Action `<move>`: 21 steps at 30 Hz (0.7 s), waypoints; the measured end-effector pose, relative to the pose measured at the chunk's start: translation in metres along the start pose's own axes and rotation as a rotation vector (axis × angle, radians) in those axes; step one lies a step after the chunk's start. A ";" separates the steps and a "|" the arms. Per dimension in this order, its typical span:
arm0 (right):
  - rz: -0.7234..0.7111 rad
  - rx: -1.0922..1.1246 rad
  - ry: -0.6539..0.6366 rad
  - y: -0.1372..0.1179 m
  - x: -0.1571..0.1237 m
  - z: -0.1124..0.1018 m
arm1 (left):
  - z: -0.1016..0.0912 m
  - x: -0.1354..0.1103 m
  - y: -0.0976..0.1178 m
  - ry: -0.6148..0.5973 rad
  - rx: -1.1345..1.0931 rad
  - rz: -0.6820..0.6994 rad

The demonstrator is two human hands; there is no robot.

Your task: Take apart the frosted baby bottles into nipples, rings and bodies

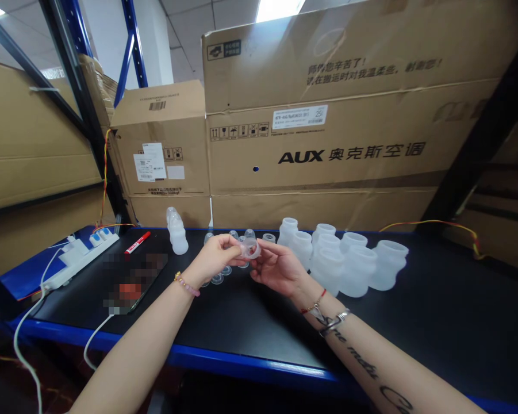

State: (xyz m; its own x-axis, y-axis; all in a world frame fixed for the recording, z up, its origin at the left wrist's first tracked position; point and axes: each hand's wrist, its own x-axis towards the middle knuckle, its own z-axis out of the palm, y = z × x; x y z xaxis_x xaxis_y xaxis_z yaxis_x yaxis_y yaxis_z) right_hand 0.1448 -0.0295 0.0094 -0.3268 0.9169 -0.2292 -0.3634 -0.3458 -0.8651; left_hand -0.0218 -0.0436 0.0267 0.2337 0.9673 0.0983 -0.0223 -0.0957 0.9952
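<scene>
Clear ring-shaped part (pixel 250 248), raised above the black surface (pixel 245 330) between both hands, opening visible from over the wrists. Pinched at its left edge between thumb and forefinger of the left hand (pixel 219 253); met at its right edge by fingertips of the right hand (pixel 280 269), palm half open, though cannot tell whether gripping there or merely steadying. For good handling, hold by the rim rather than squeezing across the opening, judging the wall thin and likely to give under hard pressure. Press lightly and evenly from either side, so as not to flick the part out of such small contact. When turning, rotate with one hand while bracing with the other. Mind the clear domed caps (pixel 249 233) just beyond the fingers and the clear lids (pixel 217 279) below the left hand, probably easy to scatter. Avoid swinging outward into the frosted bottles (pixel 356 273), crowded just right of the right hand and perhaps light enough to topple. Steer clear, too, of the red marker (pixel 138 242), well left of the left hand.
</scene>
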 end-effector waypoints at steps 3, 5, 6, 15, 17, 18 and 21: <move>0.069 -0.105 0.030 0.001 0.001 0.003 | 0.002 0.000 0.000 0.029 0.075 -0.003; 0.089 -0.115 0.048 0.003 0.001 0.006 | 0.002 0.002 -0.003 0.063 0.138 0.009; 0.087 -0.113 0.056 0.003 0.001 0.007 | 0.002 0.003 -0.005 0.077 0.170 0.022; 0.159 -0.115 0.064 0.005 -0.002 0.011 | -0.005 0.009 -0.020 0.280 0.469 0.134; 0.094 -0.196 0.092 0.008 -0.003 0.013 | -0.005 0.008 -0.018 0.276 0.494 0.145; 0.037 -0.262 0.121 0.010 -0.004 0.013 | -0.005 0.007 -0.017 0.261 0.517 0.147; -0.149 -0.442 0.184 0.017 -0.004 0.014 | -0.006 0.005 -0.014 0.173 0.621 0.171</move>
State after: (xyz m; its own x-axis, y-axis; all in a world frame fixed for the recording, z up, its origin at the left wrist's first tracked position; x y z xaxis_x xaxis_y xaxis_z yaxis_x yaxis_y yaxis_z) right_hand 0.1280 -0.0412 0.0019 -0.1253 0.9837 -0.1291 0.0233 -0.1272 -0.9916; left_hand -0.0259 -0.0360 0.0136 0.1159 0.9454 0.3046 0.5310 -0.3182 0.7854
